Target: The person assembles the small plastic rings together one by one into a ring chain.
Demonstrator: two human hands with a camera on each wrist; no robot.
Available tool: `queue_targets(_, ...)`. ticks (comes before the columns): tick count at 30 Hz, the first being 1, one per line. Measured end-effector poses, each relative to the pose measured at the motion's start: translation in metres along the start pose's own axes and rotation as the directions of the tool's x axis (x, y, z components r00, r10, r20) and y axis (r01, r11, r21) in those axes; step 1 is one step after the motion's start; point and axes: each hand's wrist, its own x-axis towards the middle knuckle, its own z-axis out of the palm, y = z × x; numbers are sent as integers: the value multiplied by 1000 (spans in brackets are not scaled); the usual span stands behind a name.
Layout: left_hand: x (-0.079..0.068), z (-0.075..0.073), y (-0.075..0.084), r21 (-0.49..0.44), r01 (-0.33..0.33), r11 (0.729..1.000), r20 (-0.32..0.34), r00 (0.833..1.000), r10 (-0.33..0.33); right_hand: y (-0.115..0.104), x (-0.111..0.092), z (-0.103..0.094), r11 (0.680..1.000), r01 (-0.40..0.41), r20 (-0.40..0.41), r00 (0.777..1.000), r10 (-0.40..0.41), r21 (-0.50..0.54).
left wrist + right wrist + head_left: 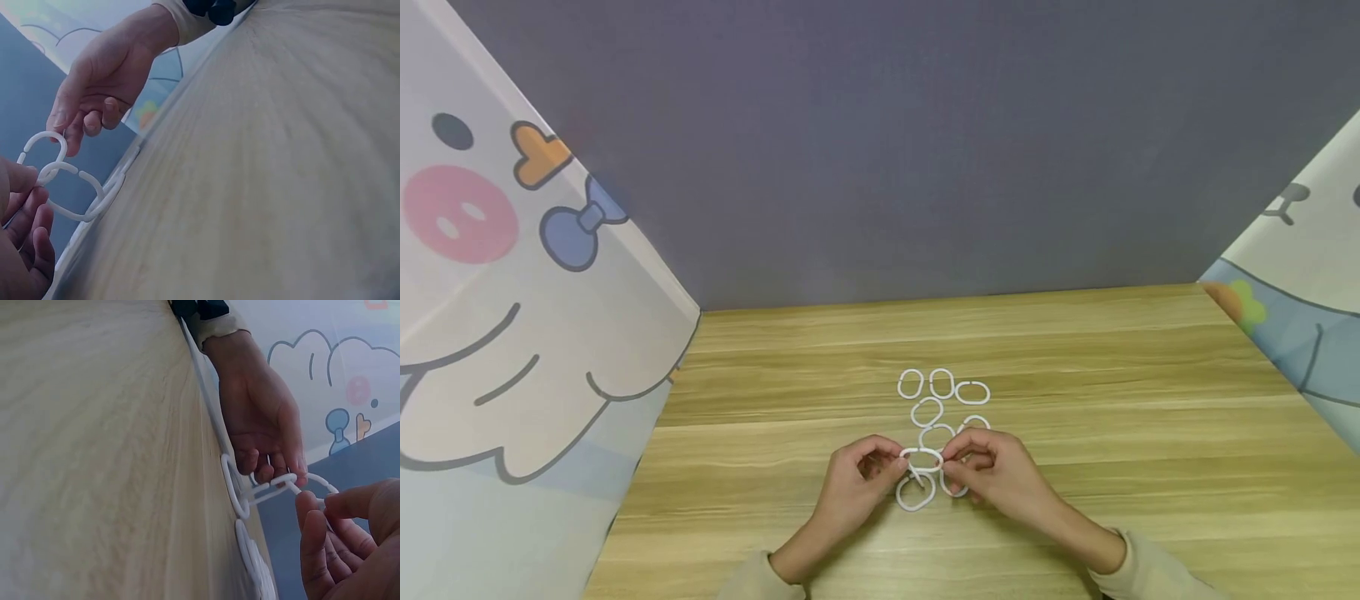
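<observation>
Between both hands a white oval plastic link [932,451] is held above the wooden table. Thumb and fingers of my left hand [859,485] pinch its left end. At the opposite end, the right hand [1011,477] pinches it with thumb and forefinger. The left wrist view shows a second white link [78,218] hooked through the held one near the left fingertips, hanging down with a small gap in its loop. In the right wrist view, the left hand's other fingers curl beneath its grip.
Several more white links lie loose on the wooden table [760,400], including one link [972,403] beyond the right hand. A grey panel [880,167] stands along the back edge. Cartoon-printed panels [550,333] flank the table on both sides.
</observation>
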Motion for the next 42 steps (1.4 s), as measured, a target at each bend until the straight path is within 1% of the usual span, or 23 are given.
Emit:
queue_targets(4, -1, 0, -2, -7, 5, 1000, -15, 1000, -5, 4, 1, -5, 999, 48, -18, 999, -48, -6)
queue_targets(9, -2, -1, -4, -6, -5, 1000, -17, 1000, 5, 8, 2, -10, 998, 52, -59, 997, -55, -37)
queue_targets(11, -2, -2, -5, -8, -8, 1000, -17, 1000, 7, 9, 3, -10, 996, 60, -86, 994, -66, -73)
queue_targets(14, -2, -1, -6, -12, -7, 1000, -19, 1000, 7, 12, 4, -12, 985, 88, -113, 988, -105, -146)
queue_targets(17, -2, -1, -6, -14, -8, 1000, -26, 1000, 7, 18, 6, -15, 968, 125, -123, 980, -154, -218)
queue_targets(20, -3, -1, -7, -21, -17, 1000, -38, 999, 16, 23, 7, -16, 948, 159, -113, 974, -196, -274)
queue_targets(25, -4, -1, -11, -30, -72, 997, -53, 996, 71, 31, 9, -15, 925, 175, -104, 970, -221, -336)
queue_targets(30, -5, -2, -15, -28, -148, 989, -45, 988, 147, 35, 9, -14, 906, 181, -96, 968, -234, -383)
queue_targets(32, -6, -2, -15, -30, -167, 986, -41, 985, 165, 37, 8, -14, 899, 188, -94, 965, -243, -397)
queue_targets(40, -6, -2, -19, -26, -205, 978, -38, 978, 204, 43, 9, -13, 879, 192, -88, 963, -254, -437)
queue_targets(42, -6, -2, -19, -21, -201, 979, -35, 979, 200, 44, 9, -13, 877, 184, -86, 965, -246, -445)
